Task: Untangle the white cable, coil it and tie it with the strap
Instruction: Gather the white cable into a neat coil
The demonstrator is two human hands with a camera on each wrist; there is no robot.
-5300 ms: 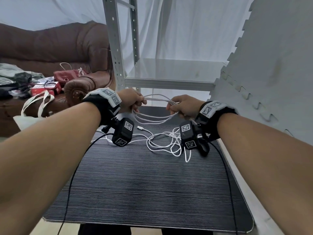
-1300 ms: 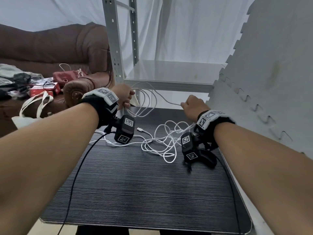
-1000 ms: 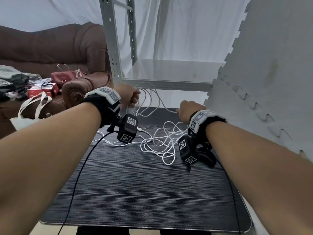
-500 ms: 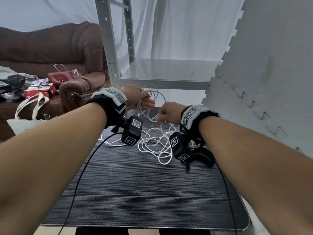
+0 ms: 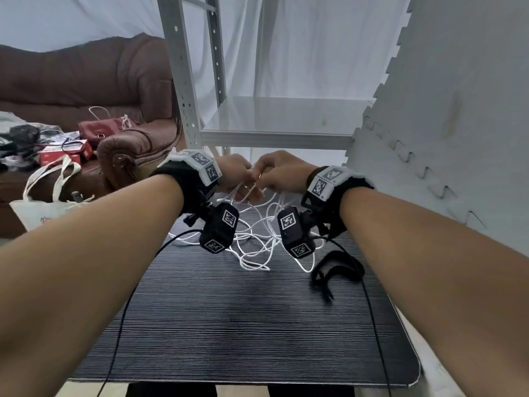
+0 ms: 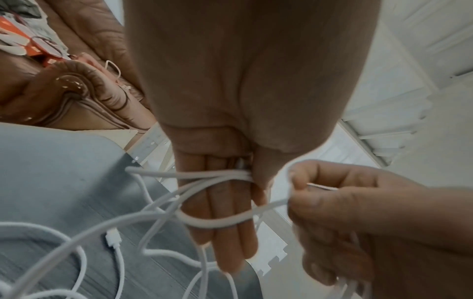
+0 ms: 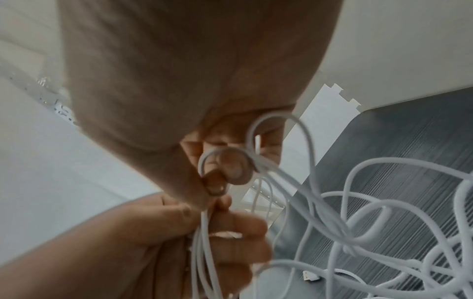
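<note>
The white cable [image 5: 252, 267] lies partly in a loose tangle on the black ribbed mat [image 5: 243, 325], and its upper part is lifted to my hands. My left hand [image 5: 233, 174] holds several loops: they drape across its straight fingers [image 6: 225, 232] and the thumb pinches them at the side. My right hand [image 5: 279, 173] touches the left and pinches a strand of the cable [image 7: 256, 161] between thumb and fingertips. One connector [image 6: 112, 238] rests on the mat. The black strap [image 5: 353, 266] lies loose on the mat, under my right wrist.
A grey metal shelf [image 5: 274, 133] stands just behind the mat. A grey foam panel [image 5: 458, 124] leans along the right side. To the left are a brown sofa [image 5: 86, 75] with clutter and a white tote bag [image 5: 45, 207].
My right hand has swung left from the mat's right side, bringing a strand up to my left hand. The two hands now meet and the tangle on the mat has shrunk.
</note>
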